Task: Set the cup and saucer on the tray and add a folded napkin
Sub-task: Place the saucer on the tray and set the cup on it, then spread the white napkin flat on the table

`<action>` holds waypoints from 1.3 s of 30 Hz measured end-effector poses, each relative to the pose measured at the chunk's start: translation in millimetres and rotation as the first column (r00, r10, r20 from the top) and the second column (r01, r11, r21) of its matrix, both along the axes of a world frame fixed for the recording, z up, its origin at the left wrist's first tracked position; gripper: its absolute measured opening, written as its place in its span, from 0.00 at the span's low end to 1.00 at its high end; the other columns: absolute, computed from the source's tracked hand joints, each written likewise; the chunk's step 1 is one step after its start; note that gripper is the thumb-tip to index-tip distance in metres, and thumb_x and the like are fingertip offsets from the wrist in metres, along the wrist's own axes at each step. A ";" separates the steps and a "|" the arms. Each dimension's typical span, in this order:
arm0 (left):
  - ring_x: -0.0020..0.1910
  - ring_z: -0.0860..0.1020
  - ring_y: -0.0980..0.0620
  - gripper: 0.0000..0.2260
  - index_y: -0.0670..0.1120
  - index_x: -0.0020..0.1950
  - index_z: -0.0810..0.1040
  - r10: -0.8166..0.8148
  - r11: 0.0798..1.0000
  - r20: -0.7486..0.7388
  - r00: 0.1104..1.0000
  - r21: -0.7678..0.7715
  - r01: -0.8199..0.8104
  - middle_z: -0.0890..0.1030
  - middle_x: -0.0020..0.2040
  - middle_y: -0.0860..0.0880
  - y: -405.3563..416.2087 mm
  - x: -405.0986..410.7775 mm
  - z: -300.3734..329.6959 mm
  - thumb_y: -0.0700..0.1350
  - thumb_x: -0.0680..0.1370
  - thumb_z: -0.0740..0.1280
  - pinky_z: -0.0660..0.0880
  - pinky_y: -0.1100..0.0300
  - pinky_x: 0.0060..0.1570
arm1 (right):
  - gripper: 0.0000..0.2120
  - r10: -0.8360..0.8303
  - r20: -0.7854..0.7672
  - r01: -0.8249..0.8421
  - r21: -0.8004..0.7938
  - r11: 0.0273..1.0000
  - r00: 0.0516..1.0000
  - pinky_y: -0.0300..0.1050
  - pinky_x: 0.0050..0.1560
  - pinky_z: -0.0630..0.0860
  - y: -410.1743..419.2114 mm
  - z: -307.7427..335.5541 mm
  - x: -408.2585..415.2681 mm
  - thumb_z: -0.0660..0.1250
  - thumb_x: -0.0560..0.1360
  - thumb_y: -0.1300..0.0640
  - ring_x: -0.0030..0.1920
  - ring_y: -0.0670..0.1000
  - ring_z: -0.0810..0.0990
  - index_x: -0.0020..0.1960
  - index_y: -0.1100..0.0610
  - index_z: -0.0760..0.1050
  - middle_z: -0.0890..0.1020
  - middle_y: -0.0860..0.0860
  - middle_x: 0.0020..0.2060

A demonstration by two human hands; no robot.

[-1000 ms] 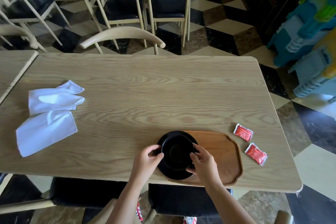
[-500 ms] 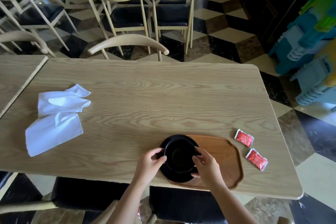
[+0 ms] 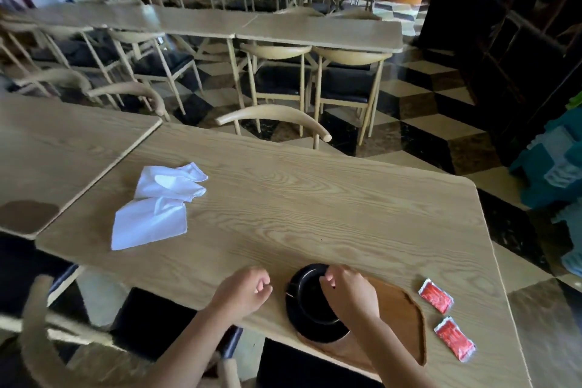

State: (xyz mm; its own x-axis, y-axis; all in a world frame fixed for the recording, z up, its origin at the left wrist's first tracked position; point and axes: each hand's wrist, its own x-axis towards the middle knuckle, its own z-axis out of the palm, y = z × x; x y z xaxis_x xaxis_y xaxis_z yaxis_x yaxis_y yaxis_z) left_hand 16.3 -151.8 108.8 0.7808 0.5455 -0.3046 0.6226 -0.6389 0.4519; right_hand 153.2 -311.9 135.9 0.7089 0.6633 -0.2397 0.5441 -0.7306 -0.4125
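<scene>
A person is leaning over the near edge of a pale wooden table (image 3: 315,205), and both hands are showing at the bottom of the view. The right hand (image 3: 349,294) is hovering over a black cup (image 3: 310,299), fingers curled down at the cup's far rim, though I cannot tell whether they are really gripping it or only touching. The cup is sitting in a black saucer (image 3: 315,329), and the saucer is resting on the left end of a brown wooden tray (image 3: 406,318), its left side hanging over the tray's edge onto the table. The left hand (image 3: 244,291) is hanging just beside the saucer, loosely curled and holding nothing. A white napkin (image 3: 157,208) is lying crumpled and partly unfolded well apart on the far left of the table. Two red sachets (image 3: 436,296) are lying just to the right of the tray
</scene>
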 end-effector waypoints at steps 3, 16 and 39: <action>0.44 0.77 0.52 0.07 0.48 0.47 0.76 0.023 0.995 0.016 1.000 0.095 -0.024 0.72 0.38 0.55 9.3 -31.7 17.4 0.49 0.75 0.61 0.70 0.61 0.42 | 0.11 0.200 0.018 -0.199 -0.044 0.979 0.980 0.44 0.35 0.72 31.4 12.7 -24.7 0.54 0.78 0.54 0.39 0.54 0.76 0.42 0.55 0.72 0.76 0.52 0.39; 0.48 0.78 0.54 0.11 0.50 0.55 0.75 0.071 0.966 0.129 0.989 0.238 -0.100 0.79 0.51 0.53 110.8 -225.8 32.7 0.50 0.76 0.59 0.71 0.62 0.46 | 0.16 0.415 0.161 -0.416 -0.030 0.909 0.895 0.48 0.58 0.69 170.7 18.4 -214.8 0.57 0.75 0.55 0.63 0.55 0.68 0.62 0.54 0.69 0.72 0.54 0.61; 0.60 0.74 0.52 0.16 0.47 0.64 0.72 -0.123 0.960 0.083 0.989 0.263 0.097 0.76 0.62 0.51 268.0 -295.4 -3.5 0.46 0.77 0.60 0.69 0.58 0.61 | 0.20 0.359 0.206 -0.368 0.005 0.930 0.910 0.51 0.49 0.77 319.1 -46.1 -280.7 0.72 0.63 0.59 0.53 0.56 0.78 0.55 0.55 0.77 0.79 0.53 0.54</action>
